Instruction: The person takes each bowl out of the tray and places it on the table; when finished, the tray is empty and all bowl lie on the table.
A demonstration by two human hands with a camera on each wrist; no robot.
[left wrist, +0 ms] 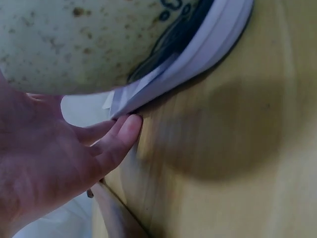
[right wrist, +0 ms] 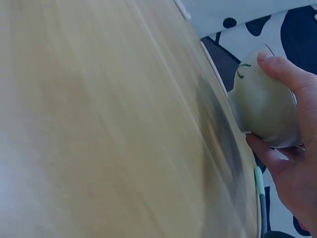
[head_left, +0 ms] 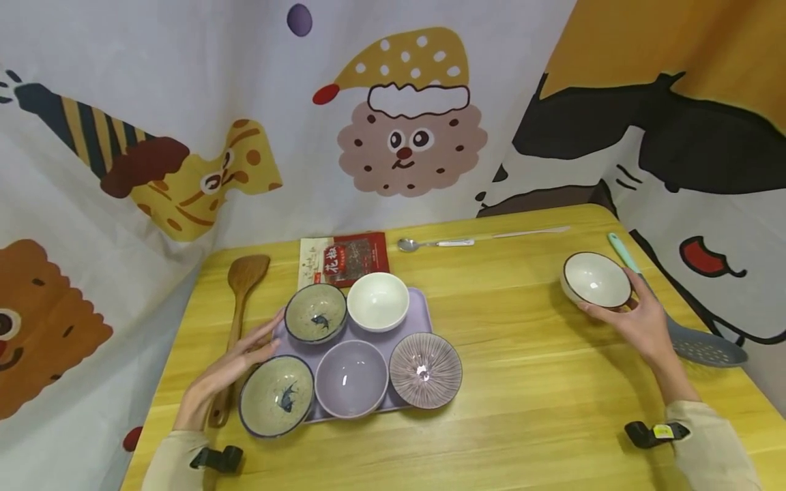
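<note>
Left hand (head_left: 224, 372) lies flat on the counter (head_left: 540, 382), fingers (left wrist: 121, 136) straight and released, tips touching the left edge of the purple tray (head_left: 424, 307); grips nothing. The hand covers part of a wooden spatula (head_left: 241, 293) lying left of the tray. Tray carries five bowls: near row is a fish bowl (head_left: 276, 395) overhanging the near left corner, a lilac bowl (head_left: 351, 378), then a striped bowl (head_left: 426, 370); far row is a second fish bowl (head_left: 316, 313) and a white bowl (head_left: 377, 301). Right hand (head_left: 641, 324) is well apart at the right side of the counter, fingers (right wrist: 285, 74) curled around a white dark-rimmed bowl (head_left: 595, 279), thumb under its base, bowl tilted and apparently lifted off the counter. Just right of that hand: slotted skimmer (head_left: 700, 344) with a teal handle, lying on the counter. Far edge: red spice packet (head_left: 345, 259) behind the tray, spoon (head_left: 432, 243) beside it. Cartoon-print cloth (head_left: 405, 129) hangs behind.
</note>
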